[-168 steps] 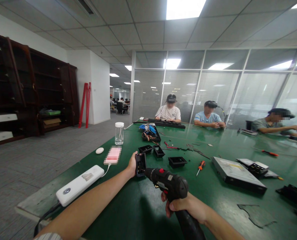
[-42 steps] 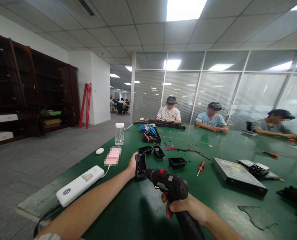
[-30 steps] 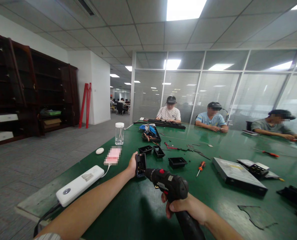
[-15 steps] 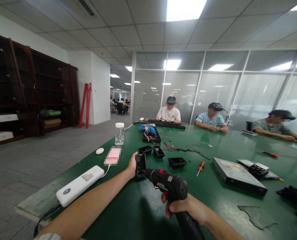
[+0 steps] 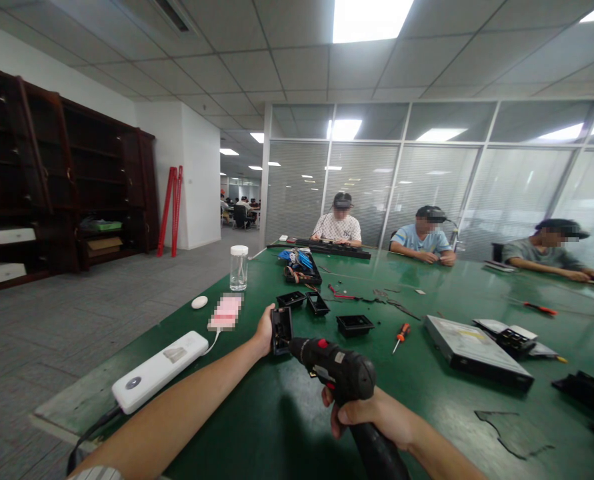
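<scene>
My left hand (image 5: 265, 329) grips a small black plastic housing (image 5: 282, 329) by its left side, its open face turned toward me and to the right. In my right hand (image 5: 371, 415) is a black cordless drill (image 5: 334, 363) with red buttons. The drill's nose points left into the lower part of the housing; its tip is too dark to make out. Just beyond stand similar black housings (image 5: 317, 304), and another black housing (image 5: 355, 325) lies to the right. An orange-handled screwdriver (image 5: 401, 337) rests on the green table (image 5: 257, 413).
On the left are a white power strip (image 5: 161, 370), a pink phone (image 5: 225, 312) on a cable and a clear jar (image 5: 239, 270). A disc drive (image 5: 477, 350) lies to the right. A box of wires (image 5: 301, 265) stands farther back. Several people sit across the table.
</scene>
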Motion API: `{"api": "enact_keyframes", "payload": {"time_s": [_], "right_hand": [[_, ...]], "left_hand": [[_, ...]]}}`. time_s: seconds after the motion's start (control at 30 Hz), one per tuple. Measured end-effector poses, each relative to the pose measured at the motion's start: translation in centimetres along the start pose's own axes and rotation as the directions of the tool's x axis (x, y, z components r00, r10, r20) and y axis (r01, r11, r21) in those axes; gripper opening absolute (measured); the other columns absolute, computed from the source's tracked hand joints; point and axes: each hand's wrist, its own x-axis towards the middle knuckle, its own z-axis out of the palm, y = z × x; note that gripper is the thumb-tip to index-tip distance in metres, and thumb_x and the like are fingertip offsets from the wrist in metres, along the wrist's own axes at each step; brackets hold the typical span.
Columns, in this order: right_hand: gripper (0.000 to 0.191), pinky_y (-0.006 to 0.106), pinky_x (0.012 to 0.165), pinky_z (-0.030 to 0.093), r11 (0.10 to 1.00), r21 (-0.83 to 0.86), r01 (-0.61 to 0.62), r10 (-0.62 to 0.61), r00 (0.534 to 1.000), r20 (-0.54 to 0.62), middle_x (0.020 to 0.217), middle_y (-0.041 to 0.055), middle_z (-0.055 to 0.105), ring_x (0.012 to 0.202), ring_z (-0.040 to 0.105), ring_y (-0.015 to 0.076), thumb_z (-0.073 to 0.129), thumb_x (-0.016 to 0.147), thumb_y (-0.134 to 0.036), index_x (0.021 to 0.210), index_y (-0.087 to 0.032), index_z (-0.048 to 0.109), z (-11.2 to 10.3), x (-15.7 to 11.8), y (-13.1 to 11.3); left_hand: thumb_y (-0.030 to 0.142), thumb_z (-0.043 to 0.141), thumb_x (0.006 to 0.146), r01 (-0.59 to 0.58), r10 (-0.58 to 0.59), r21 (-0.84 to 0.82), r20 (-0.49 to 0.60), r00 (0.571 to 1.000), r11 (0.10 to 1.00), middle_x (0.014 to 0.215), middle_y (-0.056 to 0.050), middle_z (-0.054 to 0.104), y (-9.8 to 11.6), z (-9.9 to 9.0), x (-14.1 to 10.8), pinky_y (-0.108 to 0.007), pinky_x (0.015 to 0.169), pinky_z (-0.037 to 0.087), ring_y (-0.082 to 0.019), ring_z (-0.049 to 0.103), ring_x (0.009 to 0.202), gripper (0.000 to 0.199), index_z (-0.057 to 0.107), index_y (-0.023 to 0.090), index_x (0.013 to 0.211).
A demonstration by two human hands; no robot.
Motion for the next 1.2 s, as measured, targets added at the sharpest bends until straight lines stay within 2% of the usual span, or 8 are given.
{"api": "enact_keyframes", "payload": {"time_s": [0.4, 0.57, 0.9, 1.2], "right_hand": [[0.025, 0.027, 0.064, 0.037, 1.0, -0.012, -0.013, 0.013, 1.0, -0.009, 0.062, 0.0021, 0.06, 0.061, 0.055, 0.0157, 0.057, 0.057, -0.02, 0.081, -0.012, 0.054, 0.07, -0.07, -0.1], [0.025, 0.027, 0.064, 0.037, 1.0, -0.001, -0.002, 0.002, 1.0, -0.003, 0.061, 0.0018, 0.059, 0.06, 0.054, 0.015, 0.056, 0.056, -0.019, 0.08, -0.012, 0.053, 0.08, 0.0, -0.16], [0.026, 0.027, 0.065, 0.037, 1.0, -0.017, -0.005, 0.005, 1.0, -0.004, 0.064, 0.0024, 0.06, 0.061, 0.054, 0.0151, 0.056, 0.056, -0.02, 0.081, -0.012, 0.053, 0.01, 0.04, -0.06], [0.025, 0.028, 0.065, 0.037, 1.0, -0.019, -0.003, 0.003, 1.0, 0.002, 0.063, 0.0022, 0.059, 0.061, 0.054, 0.0154, 0.056, 0.057, -0.021, 0.08, -0.012, 0.054, 0.09, -0.02, -0.14]], "left_hand": [[0.049, 0.046, 0.067, -0.032, 0.032, -0.014, 0.026, 0.999, 0.999, 0.049, -0.002, 0.055, -0.21, -0.21, 0.33, -0.028, 0.045, 0.04, -0.017, 0.053, 0.043, 0.035, 0.055, 0.015, 0.064], [0.048, 0.046, 0.068, -0.019, 0.019, -0.002, -0.003, 1.0, 1.0, 0.047, -0.002, 0.054, -0.06, 0.06, 0.02, -0.028, 0.043, 0.039, -0.017, 0.051, 0.041, 0.034, 0.053, 0.016, 0.062], [0.049, 0.046, 0.067, 0.01, -0.01, 0.001, 0.016, 1.0, 1.0, 0.048, -0.001, 0.053, -0.2, -0.35, 0.56, -0.028, 0.045, 0.04, -0.016, 0.051, 0.042, 0.034, 0.053, 0.016, 0.064], [0.051, 0.045, 0.066, -0.011, 0.01, 0.009, 0.034, 0.999, 1.0, 0.048, -0.002, 0.053, -0.22, -0.41, 0.57, -0.028, 0.046, 0.039, -0.017, 0.051, 0.043, 0.036, 0.053, 0.016, 0.064]]}}
